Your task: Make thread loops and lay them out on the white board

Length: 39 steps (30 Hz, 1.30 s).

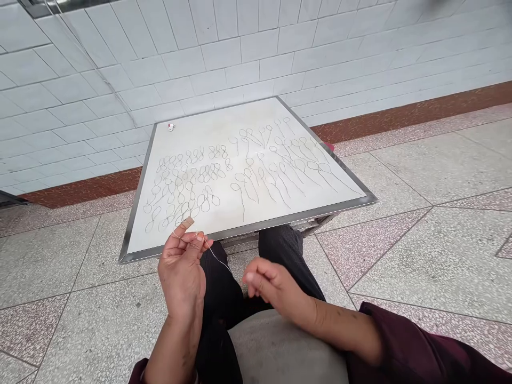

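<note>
My left hand (184,266) is raised at the near edge of a white board, its thumb and fingers pinching a thin pale wire (218,258). From that pinch the wire runs down to the right, toward my right hand (264,282). Over my lap, my right hand is closed, fingertips pressed together; whether the wire's end lies between them is too small to tell. A small wrap (189,220) covers a left fingertip. On the board (192,124), several thin wire loops lie in rows: figure-eight shapes at the left, single loops with long tails at the right.
The board has a grey metal frame and sits above my knees. A small white and red object (171,127) lies at its far left corner. Behind stands a white tiled wall (224,53) over a speckled floor (400,250).
</note>
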{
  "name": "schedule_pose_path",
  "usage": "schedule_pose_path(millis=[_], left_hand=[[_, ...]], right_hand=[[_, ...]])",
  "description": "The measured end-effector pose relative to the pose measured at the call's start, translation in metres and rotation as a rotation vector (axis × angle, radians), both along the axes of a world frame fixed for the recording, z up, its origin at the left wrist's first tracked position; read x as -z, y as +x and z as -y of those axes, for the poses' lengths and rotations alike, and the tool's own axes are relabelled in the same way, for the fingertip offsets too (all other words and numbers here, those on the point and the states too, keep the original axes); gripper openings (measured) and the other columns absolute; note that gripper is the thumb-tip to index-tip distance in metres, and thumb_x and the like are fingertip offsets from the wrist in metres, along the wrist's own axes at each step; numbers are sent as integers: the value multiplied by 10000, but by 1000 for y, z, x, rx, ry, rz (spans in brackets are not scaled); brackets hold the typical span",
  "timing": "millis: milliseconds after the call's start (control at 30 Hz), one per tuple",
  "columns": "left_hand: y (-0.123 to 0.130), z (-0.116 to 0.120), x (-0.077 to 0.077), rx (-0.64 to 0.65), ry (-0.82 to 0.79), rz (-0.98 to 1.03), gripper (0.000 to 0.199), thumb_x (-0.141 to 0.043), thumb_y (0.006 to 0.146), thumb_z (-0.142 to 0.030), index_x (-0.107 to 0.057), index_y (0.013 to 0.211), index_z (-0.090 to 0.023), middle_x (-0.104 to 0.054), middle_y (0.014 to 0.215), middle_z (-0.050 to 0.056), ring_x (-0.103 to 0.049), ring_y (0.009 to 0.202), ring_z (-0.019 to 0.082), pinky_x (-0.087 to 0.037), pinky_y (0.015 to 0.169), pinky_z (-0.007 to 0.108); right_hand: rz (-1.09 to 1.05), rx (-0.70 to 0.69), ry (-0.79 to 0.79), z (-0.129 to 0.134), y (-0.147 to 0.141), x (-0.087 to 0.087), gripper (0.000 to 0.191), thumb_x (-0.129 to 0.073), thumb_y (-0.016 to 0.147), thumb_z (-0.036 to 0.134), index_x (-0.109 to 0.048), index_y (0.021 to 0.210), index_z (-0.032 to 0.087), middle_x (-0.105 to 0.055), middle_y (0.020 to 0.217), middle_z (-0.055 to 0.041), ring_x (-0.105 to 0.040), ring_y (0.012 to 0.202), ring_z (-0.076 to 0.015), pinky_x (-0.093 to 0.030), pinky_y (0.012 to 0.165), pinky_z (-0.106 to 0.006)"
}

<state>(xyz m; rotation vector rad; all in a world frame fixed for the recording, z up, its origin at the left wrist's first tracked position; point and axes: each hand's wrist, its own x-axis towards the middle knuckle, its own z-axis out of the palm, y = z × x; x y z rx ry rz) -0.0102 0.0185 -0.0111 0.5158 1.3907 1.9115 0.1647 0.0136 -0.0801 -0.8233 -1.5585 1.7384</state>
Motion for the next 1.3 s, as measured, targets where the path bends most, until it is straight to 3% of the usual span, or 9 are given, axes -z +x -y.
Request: schedule_pose_path(millis=[67, 200, 367, 467, 633, 700, 800, 1000, 1300], left_hand=[[3, 2, 0, 16, -18, 10, 462, -890, 603, -178, -771, 1049, -160, -647, 724, -25, -633, 701, 115, -583, 687, 253], [9, 2, 0, 54, -39, 32, 487, -896, 585, -185, -768, 1055, -161, -644, 729, -25, -636, 694, 117, -579, 667, 245], [12, 2, 1, 76, -62, 24, 468, -887, 607, -193, -763, 1058, -161, -633, 724, -29, -624, 678, 111, -576, 663, 246], [14, 3, 3, 73, -70, 13, 449, -884, 614, -190, -766, 1046, -166, -629, 737, -27, -621, 692, 112, -576, 669, 253], [17, 3, 6, 69, -82, 17, 438, -898, 590, -194, -772, 1008, -170, -624, 730, -31, -609, 673, 106, -579, 676, 262], [17, 3, 6, 85, -97, 30, 456, -904, 583, -205, -768, 1016, -170, -624, 727, -32, -612, 679, 108, -580, 683, 266], [16, 4, 4, 139, -130, 18, 475, -909, 577, -231, -763, 1024, -170, -629, 721, -29, -619, 690, 119, -581, 679, 277], [18, 13, 7, 371, -242, -30, 593, -898, 611, -270, -716, 1168, -185, -666, 717, -22, -632, 678, 131, -560, 649, 264], [26, 21, 12, 542, -274, -60, 616, -871, 661, -258, -682, 1247, -232, -685, 723, -32, -644, 670, 122, -550, 780, 295]], right_hand=[[-36, 92, -74, -8, -1, -5, 312, -516, 979, 472, -600, 852, 200, -587, 696, 17, -450, 567, -98, -392, 558, -235], [-130, -25, -190, -16, -8, -11, 334, -645, 883, 519, -644, 956, 192, -651, 803, -10, -479, 615, -104, -404, 575, -239], [-82, -63, -235, -13, -14, -10, 226, -718, 822, 394, -658, 857, 179, -634, 735, 7, -464, 576, -94, -382, 543, -234], [-33, -18, -75, -10, -13, -10, 115, -687, 843, 295, -655, 811, 189, -617, 723, 12, -499, 619, -110, -407, 585, -246], [56, 61, 466, -7, -13, -6, 101, -637, 887, 184, -640, 787, 201, -594, 694, 8, -521, 700, -146, -437, 700, -289], [77, 39, 569, -8, -12, -4, 101, -633, 908, 195, -637, 807, 206, -604, 697, 4, -531, 729, -156, -447, 725, -296], [93, 19, 473, -13, -6, -7, 79, -655, 917, 277, -649, 869, 215, -630, 756, -5, -552, 746, -159, -459, 703, -286], [-20, 146, 115, -33, 1, -26, 167, -616, 932, 357, -648, 1039, 233, -628, 900, -20, -583, 815, -157, -473, 739, -295], [-157, 48, -105, -39, -1, -27, 179, -689, 867, 374, -649, 860, 200, -614, 810, 9, -571, 727, -134, -471, 744, -306]])
